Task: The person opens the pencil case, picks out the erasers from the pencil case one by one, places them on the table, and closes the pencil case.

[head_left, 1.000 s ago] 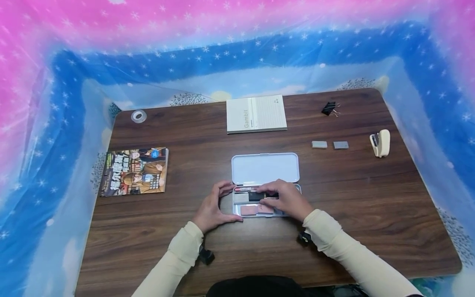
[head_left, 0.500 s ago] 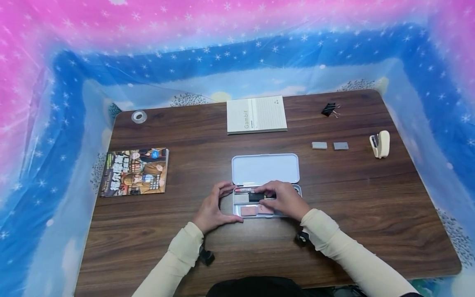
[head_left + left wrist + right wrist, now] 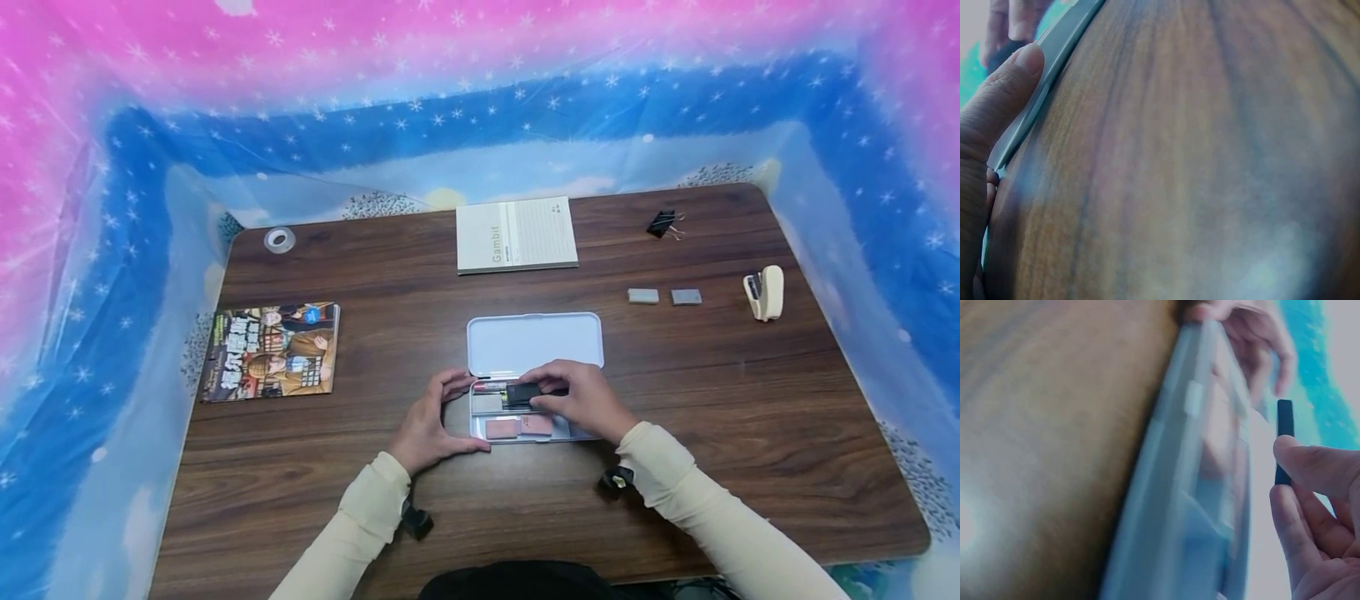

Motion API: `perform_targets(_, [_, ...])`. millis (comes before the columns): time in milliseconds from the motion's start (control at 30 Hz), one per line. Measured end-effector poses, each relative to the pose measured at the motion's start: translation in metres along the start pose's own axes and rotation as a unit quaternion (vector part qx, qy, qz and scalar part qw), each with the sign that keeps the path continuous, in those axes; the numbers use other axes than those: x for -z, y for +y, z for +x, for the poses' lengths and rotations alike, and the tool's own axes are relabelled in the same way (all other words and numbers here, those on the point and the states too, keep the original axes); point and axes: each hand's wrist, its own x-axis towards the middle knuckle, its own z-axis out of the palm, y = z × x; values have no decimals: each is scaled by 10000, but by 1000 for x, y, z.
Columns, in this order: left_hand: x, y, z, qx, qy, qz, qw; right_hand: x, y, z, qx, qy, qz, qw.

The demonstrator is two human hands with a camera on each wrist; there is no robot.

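Observation:
A white pencil case [image 3: 534,344] lies with its lid folded back in the middle of the head view. My left hand [image 3: 431,425] grips its left end, the thumb at the front corner and the fingers at the back one. In the left wrist view that thumb [image 3: 1013,78] rests along the rim. My right hand [image 3: 588,402] pinches a flat black eraser [image 3: 522,394] over the back compartment; the right wrist view shows the eraser [image 3: 1285,419] on edge above the rim. Inside are a pale eraser [image 3: 487,403], a red-and-white pen [image 3: 491,386] and two pink erasers [image 3: 501,429].
Two grey blocks [image 3: 643,296], a cream stapler [image 3: 765,293] and a black binder clip [image 3: 663,223] lie on the right. A notebook [image 3: 517,235] is at the back, a tape roll [image 3: 280,240] and a magazine [image 3: 272,352] on the left. Printed cloth [image 3: 420,158] surrounds the table.
The right hand has lifted the black eraser slightly from the back compartment, uncovering more of what lies beneath. The left hand stays at the case's left end.

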Motion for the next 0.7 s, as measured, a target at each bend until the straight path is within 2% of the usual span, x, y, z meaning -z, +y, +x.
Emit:
perform_targets(133, [0,1,0,70,-8,13,10000,28,1,-2,120,475,115,9987])
perform_targets(300, [0,1,0,97,-21,44,9999,74,28,-4,170,1361,-220,9903])
perform_targets(433, [0,1,0,103,-9,58,9999,106,59,-4,-271,1883,-623,9798])
perform_targets(600, [1,2,0,106,-17,49,9999,129,93,-6,-1014,1909,-1097,9702])
perform_targets(700, [0,1,0,127,-41,37,9999,135,107,-6,-1171,1823,-1274,9679])
